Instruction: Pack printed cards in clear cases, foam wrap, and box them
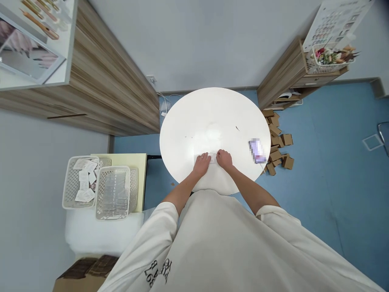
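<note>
Both hands are low over the near part of the round white table [188,117]. A small, flat, translucent plastic packet [213,157] lies between them, pale against the tabletop. My left hand [202,164], with a ring on one finger, rests over the packet's left part, its fingers bent down onto it. At the right end, my right hand [224,159] is closed, with curled fingers pinching the packet's edge. The hands cover much of the packet, so its contents cannot be made out.
A blurred-out phone-like device [257,151] lies at the table's right, a cable below it. Small cardboard boxes [275,142] are heaped on the floor beyond. To the left, a basket of clear plastic pieces [114,192] and a basket of cards [83,182] stand on a side table [140,178].
</note>
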`<state>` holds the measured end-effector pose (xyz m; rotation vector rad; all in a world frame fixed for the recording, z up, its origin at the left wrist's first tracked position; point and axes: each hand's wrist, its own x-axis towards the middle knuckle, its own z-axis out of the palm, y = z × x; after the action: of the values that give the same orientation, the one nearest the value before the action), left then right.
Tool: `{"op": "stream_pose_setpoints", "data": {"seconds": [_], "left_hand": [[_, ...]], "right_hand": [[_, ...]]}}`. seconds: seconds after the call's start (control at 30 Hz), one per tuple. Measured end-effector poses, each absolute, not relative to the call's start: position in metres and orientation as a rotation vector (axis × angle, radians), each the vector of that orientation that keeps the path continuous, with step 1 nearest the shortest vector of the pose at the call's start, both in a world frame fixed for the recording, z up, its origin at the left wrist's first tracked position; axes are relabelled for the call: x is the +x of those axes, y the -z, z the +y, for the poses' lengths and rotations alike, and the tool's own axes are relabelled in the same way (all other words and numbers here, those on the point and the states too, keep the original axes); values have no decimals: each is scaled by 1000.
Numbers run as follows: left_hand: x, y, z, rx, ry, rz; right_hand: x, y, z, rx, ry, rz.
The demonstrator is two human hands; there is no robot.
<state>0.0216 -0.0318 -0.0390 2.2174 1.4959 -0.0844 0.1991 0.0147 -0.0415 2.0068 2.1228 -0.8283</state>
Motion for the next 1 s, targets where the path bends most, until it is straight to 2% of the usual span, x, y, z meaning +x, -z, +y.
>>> {"op": "stream_pose_setpoints", "data": {"seconds": [0.13, 0.23, 0.47, 0.67, 1.0], "left_hand": [[20, 43, -24, 2226, 122, 1503], [18, 40, -21, 2244, 113, 1486], [5, 23, -28, 2143, 177, 1373], [-5, 19, -51, 2000, 200, 1347], [-17, 16, -45, 2007, 111, 1294]], "right_hand": [[204, 33, 11, 2023, 904, 2159], [207, 23, -2, 1990, 814, 2337], [209, 24, -45, 1432, 756, 2710], [206, 30, -64, 1300, 741, 2741], [195, 7, -46, 1285, 838, 2641]]}}
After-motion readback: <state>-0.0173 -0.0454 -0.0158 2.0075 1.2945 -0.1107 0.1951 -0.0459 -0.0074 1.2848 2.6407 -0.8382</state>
